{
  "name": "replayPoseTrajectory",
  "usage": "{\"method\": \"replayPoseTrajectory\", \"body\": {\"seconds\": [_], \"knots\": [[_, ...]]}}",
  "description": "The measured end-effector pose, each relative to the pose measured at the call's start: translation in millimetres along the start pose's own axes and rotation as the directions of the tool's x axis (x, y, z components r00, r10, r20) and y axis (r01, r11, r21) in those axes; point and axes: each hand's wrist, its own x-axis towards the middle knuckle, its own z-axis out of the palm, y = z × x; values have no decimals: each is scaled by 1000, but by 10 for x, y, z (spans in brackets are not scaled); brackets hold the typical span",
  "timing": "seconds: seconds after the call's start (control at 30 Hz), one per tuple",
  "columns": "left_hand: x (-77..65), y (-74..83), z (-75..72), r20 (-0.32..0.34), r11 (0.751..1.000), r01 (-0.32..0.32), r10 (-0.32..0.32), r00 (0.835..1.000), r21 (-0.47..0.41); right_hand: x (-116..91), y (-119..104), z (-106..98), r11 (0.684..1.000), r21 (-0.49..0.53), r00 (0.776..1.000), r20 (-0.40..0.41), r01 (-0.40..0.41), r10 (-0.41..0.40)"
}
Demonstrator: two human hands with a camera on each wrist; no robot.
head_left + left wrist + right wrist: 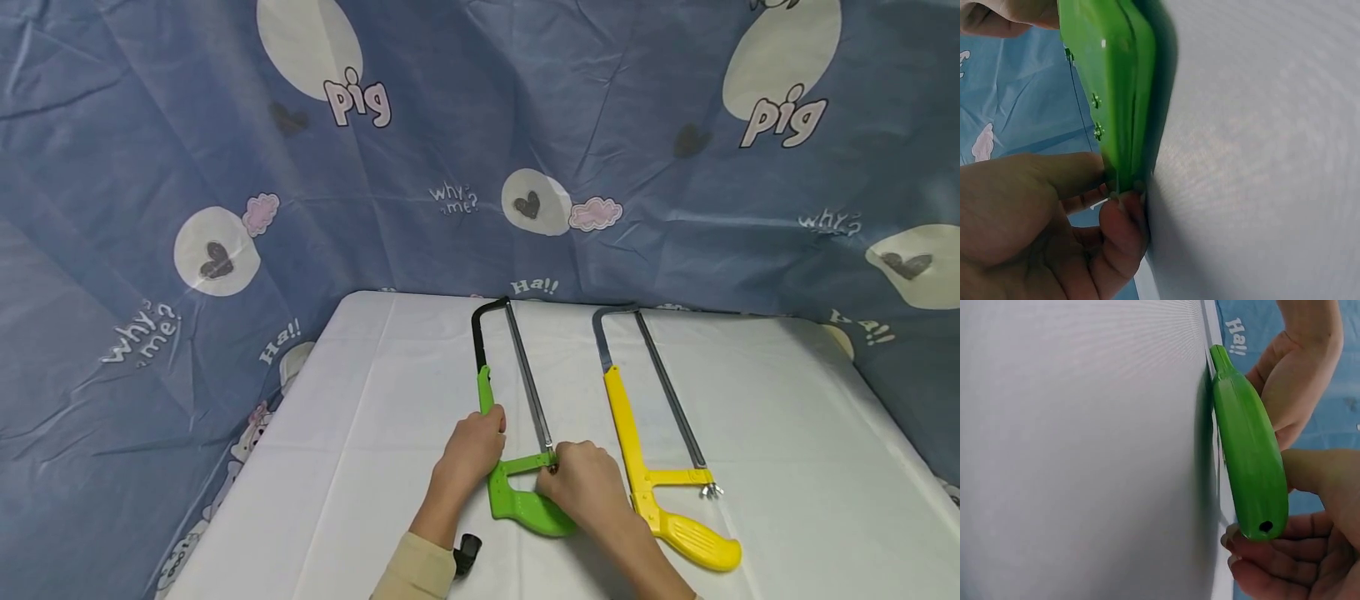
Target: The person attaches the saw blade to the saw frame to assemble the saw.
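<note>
A hacksaw with a green frame and handle (531, 510) lies on the white-covered table, its black front bow and blade (527, 371) pointing away from me. My left hand (471, 450) grips the green back bar of the frame; in the left wrist view, thumb and fingers pinch its edge. My right hand (588, 487) is curled at the near end of the blade, beside the handle, its fingertips at the tightening screw. Those fingers hide most of the screw. The right wrist view shows the green handle end-on, with a dark hole in its butt.
A second hacksaw, with a yellow frame (622, 417) and wing nut (711, 491), lies to the right, close to my right forearm. A small black object (468, 553) is beside the left sleeve. Blue patterned cloth (420, 242) hangs behind the white table (360, 467).
</note>
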Motion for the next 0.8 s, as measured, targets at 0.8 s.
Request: {"method": "replayPoseTrajectory", "body": {"seconds": [0.8], "knots": [[5, 8, -13, 19, 1000, 15, -15, 1000, -1, 46, 223, 2, 832, 481, 955, 237, -275, 179]]}}
